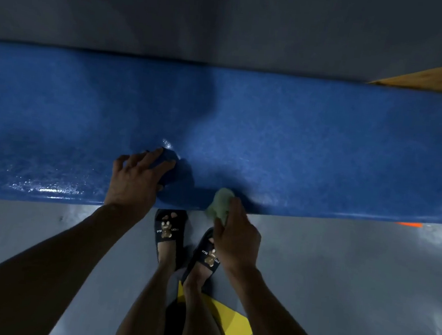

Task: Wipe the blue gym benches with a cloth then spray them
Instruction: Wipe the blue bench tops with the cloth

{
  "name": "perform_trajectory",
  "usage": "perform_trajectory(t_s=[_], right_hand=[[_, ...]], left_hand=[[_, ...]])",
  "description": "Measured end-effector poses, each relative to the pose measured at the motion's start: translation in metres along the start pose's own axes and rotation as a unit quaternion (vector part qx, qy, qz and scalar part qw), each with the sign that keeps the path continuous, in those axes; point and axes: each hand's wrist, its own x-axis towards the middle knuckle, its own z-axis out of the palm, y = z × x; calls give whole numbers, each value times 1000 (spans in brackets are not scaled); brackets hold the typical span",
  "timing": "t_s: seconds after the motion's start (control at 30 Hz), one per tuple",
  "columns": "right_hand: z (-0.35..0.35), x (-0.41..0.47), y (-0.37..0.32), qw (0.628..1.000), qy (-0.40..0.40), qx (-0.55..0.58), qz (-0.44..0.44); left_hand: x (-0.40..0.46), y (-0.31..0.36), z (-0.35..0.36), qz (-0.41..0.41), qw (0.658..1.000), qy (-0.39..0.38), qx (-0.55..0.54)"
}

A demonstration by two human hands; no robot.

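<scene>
Wet sheen glints along the near left stretch of the blue bench (297,136), which runs across the whole view from the left edge to its squared-off end at the right. Moving rightward, the left hand (136,176) rests on the bench top near the front edge, fingers spread and curled over a blue cloth (172,173) that nearly matches the padding, so its outline is hard to follow; a small bright wet patch shows just beyond the fingertips. Below, on the grey floor (352,272), stand two feet in dark slippers (168,232) printed with small bear figures, toes pointing at the bench. Just right of them, the right hand (235,238) hovers at the front edge of the bench, fingers closed around a pale green cloth (220,203) bunched up so that it pokes out above the knuckles and touches the padding's front lip. A yellow marking (230,325) lies on the floor behind the feet. Further right, a sliver of orange (410,224) peeks from under the bench front, and a wooden board (436,79) angles in past the bench's far right corner.
</scene>
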Motion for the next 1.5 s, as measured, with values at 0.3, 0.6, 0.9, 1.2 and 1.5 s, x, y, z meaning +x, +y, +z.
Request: perform_trajectory(t_s=[0.3,0.6,0.9,1.2,1.5], right_hand=[[-68,23,105,990,48,-49,119],[33,-14,-36,984,19,33,173],[-30,16,17,985,97,-41,136],[56,-9,-145,999,-6,-24,-34],[-14,36,-29,978,76,-67,181]], left_hand=[[2,-1,2,-7,1000,-4,-17],[0,-16,3,31,998,4,-54],[-14,-82,-13,65,994,54,-73],[-34,-162,-9,-4,1000,-9,-4],[-28,-172,-13,14,1000,-17,-11]])
